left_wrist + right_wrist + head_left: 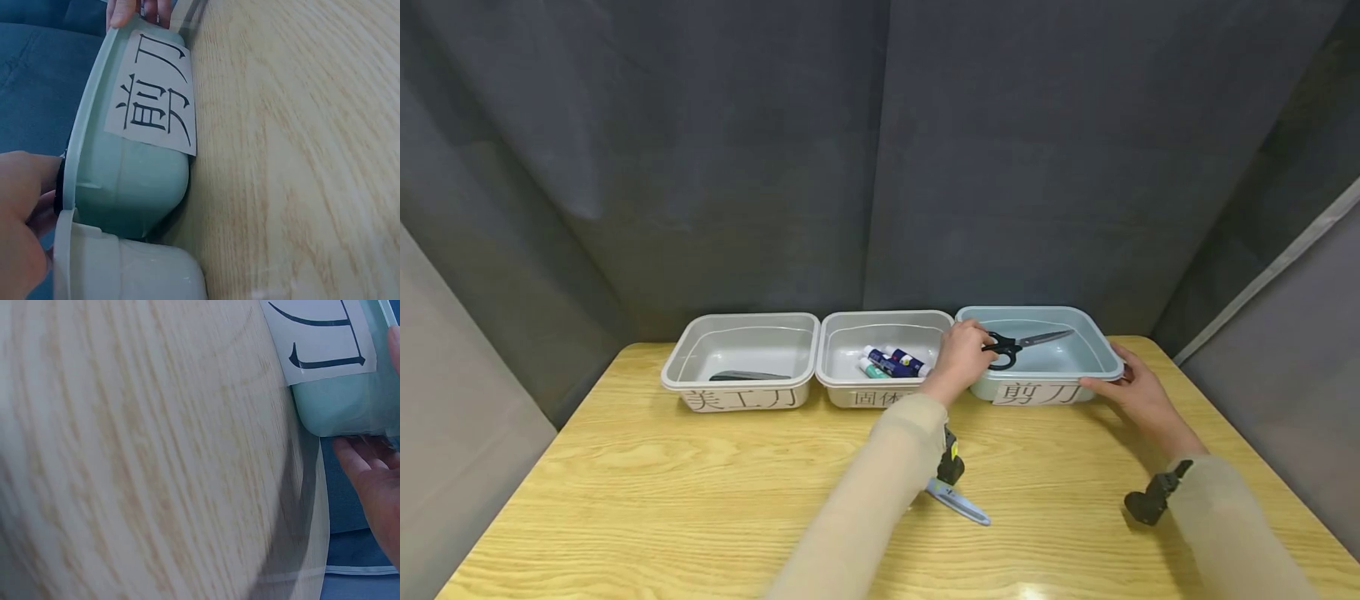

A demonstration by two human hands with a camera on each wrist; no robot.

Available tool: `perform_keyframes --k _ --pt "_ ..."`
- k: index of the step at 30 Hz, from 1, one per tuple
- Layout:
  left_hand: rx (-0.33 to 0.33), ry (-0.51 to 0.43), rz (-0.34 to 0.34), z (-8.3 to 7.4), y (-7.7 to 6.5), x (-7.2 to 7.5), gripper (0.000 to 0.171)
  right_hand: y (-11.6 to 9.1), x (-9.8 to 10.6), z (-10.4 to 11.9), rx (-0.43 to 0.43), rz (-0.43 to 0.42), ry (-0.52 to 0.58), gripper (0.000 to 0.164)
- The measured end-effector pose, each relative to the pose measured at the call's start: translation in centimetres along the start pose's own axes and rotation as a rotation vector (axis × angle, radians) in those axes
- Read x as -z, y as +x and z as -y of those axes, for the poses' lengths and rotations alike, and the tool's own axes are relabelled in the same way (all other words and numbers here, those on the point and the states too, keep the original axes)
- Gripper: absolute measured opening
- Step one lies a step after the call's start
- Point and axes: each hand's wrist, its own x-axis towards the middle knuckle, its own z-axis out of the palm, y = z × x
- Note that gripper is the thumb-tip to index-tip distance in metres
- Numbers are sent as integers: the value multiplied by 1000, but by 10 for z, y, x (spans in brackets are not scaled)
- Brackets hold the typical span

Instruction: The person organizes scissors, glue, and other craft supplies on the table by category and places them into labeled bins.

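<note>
My left hand [961, 357] pinches the black handles of a pair of scissors [1019, 342] above the light blue plastic bin [1060, 374]. The blades point right, over the bin's inside. In the left wrist view, the left hand [20, 215] is at the bin's rim, with only a dark bit of handle visible. At the bin's right end, my right hand [1141, 393] grips the corner, thumb on the front rim and fingers against the side. The right wrist view shows these fingers [351, 459] by the bin's end wall [334, 406].
Left of the blue bin stand a grey bin [831, 385] with several glue sticks [891, 362] and another grey bin [673, 384] holding a dark, slim tool [748, 376]. A light blue flat item [958, 502] lies on the wooden table [700, 492], partly behind my left arm.
</note>
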Motion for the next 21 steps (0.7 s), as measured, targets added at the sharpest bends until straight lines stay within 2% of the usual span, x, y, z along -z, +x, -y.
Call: perform_keyframes --k 4,9,16,21 --pt "-4 33 10 0 -1 -4 21 -1 -1 -1 12 -4 -21 93" --pt "17 90 72 -1 -3 -8 22 -1 -4 -1 11 2 3 94" --pt "42 48 99 0 1 -9 16 -1 -5 1 -15 -22 18 98" --pt "38 -11 116 0 1 -10 18 -3 -4 0 -14 -30 21 97"
